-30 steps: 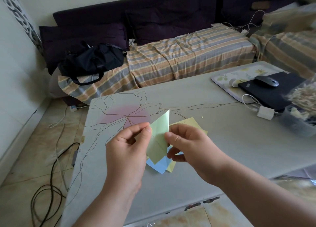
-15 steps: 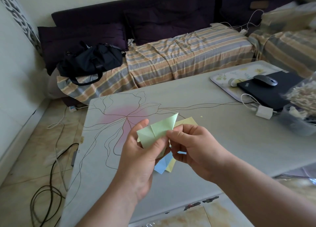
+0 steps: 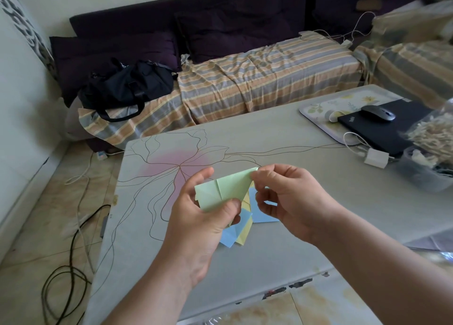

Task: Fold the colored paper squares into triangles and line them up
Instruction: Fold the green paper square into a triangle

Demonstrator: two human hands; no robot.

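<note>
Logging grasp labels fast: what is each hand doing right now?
Left hand: closed on the green paper, thumb pinching its lower edge.
Right hand: closed, pinching the same paper's upper right corner.

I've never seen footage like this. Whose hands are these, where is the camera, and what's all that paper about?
No machine here: a person wears a camera on the head, looking down at their own hands. The left hand and right hand both pinch a green paper, creased and partly folded, above a grey table. Under it on the table lie blue and yellow papers, overlapping. Off to the right sit a laptop with a mouse on it.
</note>
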